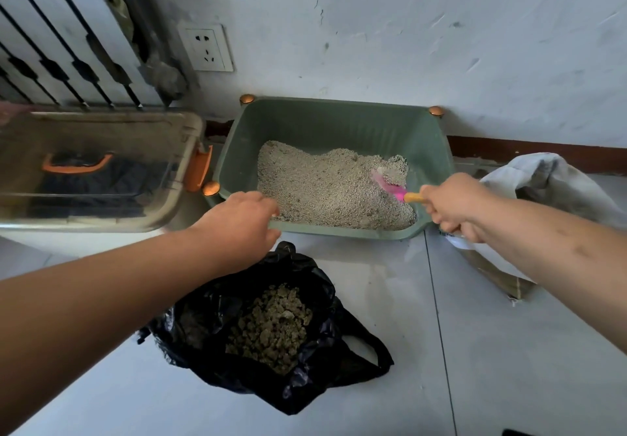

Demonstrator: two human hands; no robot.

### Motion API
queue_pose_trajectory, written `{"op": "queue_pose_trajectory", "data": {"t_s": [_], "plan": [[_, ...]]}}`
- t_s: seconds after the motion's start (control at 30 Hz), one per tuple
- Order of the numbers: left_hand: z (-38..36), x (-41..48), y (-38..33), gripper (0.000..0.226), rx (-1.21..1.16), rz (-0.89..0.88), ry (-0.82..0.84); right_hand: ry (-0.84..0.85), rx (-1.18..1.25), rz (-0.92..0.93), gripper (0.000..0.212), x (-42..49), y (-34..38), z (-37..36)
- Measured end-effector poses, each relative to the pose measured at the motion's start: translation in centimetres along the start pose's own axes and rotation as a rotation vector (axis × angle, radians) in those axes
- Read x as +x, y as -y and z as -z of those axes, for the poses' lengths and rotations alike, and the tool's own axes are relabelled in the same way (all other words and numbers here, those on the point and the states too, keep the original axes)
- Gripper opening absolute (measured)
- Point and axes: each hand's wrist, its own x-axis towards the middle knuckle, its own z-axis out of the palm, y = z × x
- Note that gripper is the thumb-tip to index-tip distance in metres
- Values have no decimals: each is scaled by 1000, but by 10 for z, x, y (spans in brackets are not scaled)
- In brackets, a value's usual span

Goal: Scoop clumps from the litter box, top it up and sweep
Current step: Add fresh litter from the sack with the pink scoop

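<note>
— Starting with the right hand (454,206): how set?
— Curled tight round the orange handle of the scoop (390,186), right of centre, with the pink head pushed into the litter (322,184) near the right end of the litter box (305,123).
— And the left hand (242,222)?
— Just left of centre, knuckles up, fingers bent down over the near rim of the box at its left corner, holding it. Fingertips hidden past the rim.
— Where exactly for the box?
— Centre of the frame, on the pale floor (509,350), back edge against the wall (441,45). Green, with round copper-coloured knobs at the corners. Filled with grey-beige litter, uneven on top.
— Below the hands?
— A black plastic bag (322,378), lower centre, lying open on the floor just in front of the box, with a pile of dark clumps (271,327) inside.
— Further out?
— At the right edge, a pale sack (543,177), slumped open, just beside the box. At the left, a clear storage bin (101,130) with an orange latch facing the box and dark cloth inside. Upper left, a white radiator (51,45), then a wall socket (207,48) beside it.
</note>
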Motion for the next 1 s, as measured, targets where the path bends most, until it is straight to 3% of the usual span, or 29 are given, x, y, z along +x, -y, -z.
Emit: {"op": "queue_pose_trajectory", "data": {"t_s": [0.1, 0.4, 0.47, 0.6, 0.63, 0.77, 1.0], "plan": [[-4, 1, -4, 45, 11, -24, 16, 156, 147, -102, 32, -9, 1, -1], [-10, 8, -22, 45, 30, -81, 14, 216, 148, -132, 30, -31, -5, 18], [-11, 8, -25, 46, 37, -88, 19, 146, 111, -60, 25, -33, -10, 23], [-15, 8, -35, 46, 48, -113, 39, -125, -403, 332, 35, -44, -33, 32], [-16, 8, -42, 45, 47, -127, 47, -190, -401, 386, 32, -52, -44, 35], [-19, 10, -70, 43, 48, -208, 51, -308, -52, 474, 22, -79, -88, 41], [-26, 13, -113, 45, 50, -335, 30, -445, 296, 363, 23, -90, -165, 59]]}}
